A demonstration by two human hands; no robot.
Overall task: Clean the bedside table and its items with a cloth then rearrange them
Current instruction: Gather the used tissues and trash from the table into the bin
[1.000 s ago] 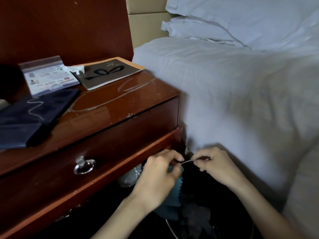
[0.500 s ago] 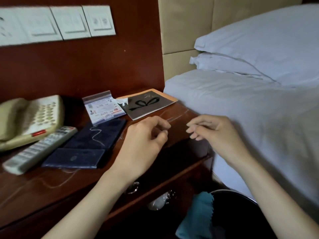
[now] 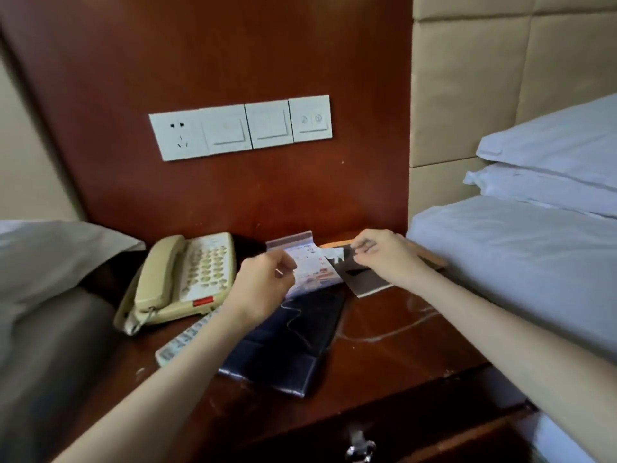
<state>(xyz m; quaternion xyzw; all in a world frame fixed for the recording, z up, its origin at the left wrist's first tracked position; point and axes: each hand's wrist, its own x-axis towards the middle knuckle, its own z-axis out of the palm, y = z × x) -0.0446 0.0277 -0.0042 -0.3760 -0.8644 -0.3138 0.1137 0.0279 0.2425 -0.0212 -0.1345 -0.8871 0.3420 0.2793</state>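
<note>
The bench (image 3: 384,355) stands between two beds and carries all its items. At its far edge a clear zip bag (image 3: 305,262) holds printed cards; a dark card (image 3: 364,279) with an orange border lies just right of it. A dark folder (image 3: 293,342) lies nearer, a remote (image 3: 183,339) and a telephone (image 3: 180,279) to the left.

No cloth is in view. The left hand (image 3: 263,289) hovers over the bag with fingers curled; whether its grip holds anything cannot be told. The right hand (image 3: 384,253) sits above the dark card with thumb and forefinger pinched narrow; nothing visible lies between them.

Judged step: reaching for the far items. The next move calls for lifting the bag or card clear so the surface beneath can be wiped. A drawer (image 3: 417,426) below the top is closed; its contents are hidden.
</note>
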